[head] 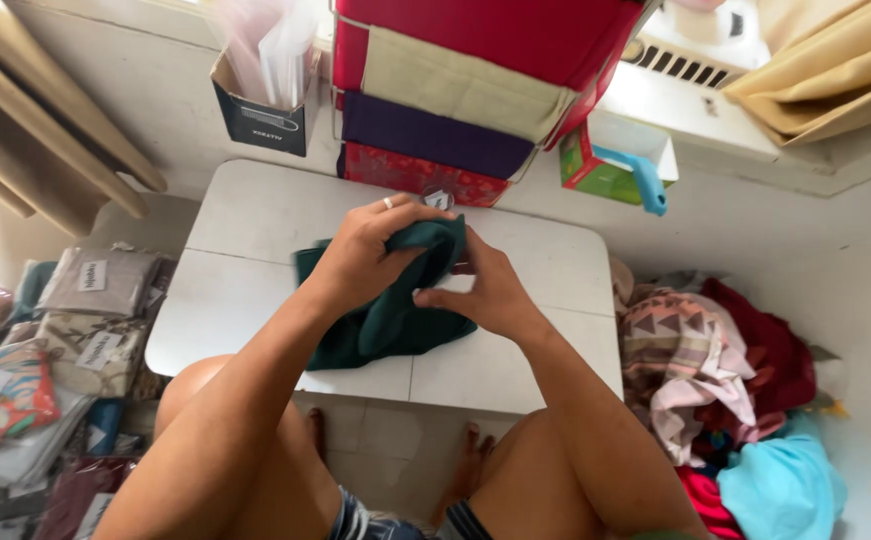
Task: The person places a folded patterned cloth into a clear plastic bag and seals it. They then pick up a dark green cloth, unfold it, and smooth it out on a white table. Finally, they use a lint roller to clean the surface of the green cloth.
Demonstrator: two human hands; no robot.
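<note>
Both hands are on a dark green cloth point(396, 320) lying abt mid-table, on a small white folding table point(246, 250) w/ rounded corners. Left hand point(361, 260) comes over the top of the raised fold, fingers curled down & closed on the fabric, ring on one finger. Right hand point(491, 290) grips the same fold from the right side, thumb pinching its near edge; its fingertips are hidden behind the cloth, so can't tell how far they wrap. The bunched part is lifted off the table btwn the hands; the rest of the cloth lies flat, spreading left & near. Cloth's far edge is covered by the hands.

Far side, touching the wall: stack of folded fabrics point(456, 100) in red, beige, purple & patterned red, top cut off by the frame. Left of it a dark cardboard box point(261, 115) w/ clear plastic sleeves, tops blown out by light. Right of the stack a green & red carton point(596, 170) w/ a blue item on it, kind unclear.

Left floor: packaged fabrics in clear bags point(86, 320), partly out of frame. Right floor: loose clothes pile point(716, 370), pink pattern, red, light blue, pieces overlapping so hard to count. Person's knees fill the near edge; feet show under the table.
</note>
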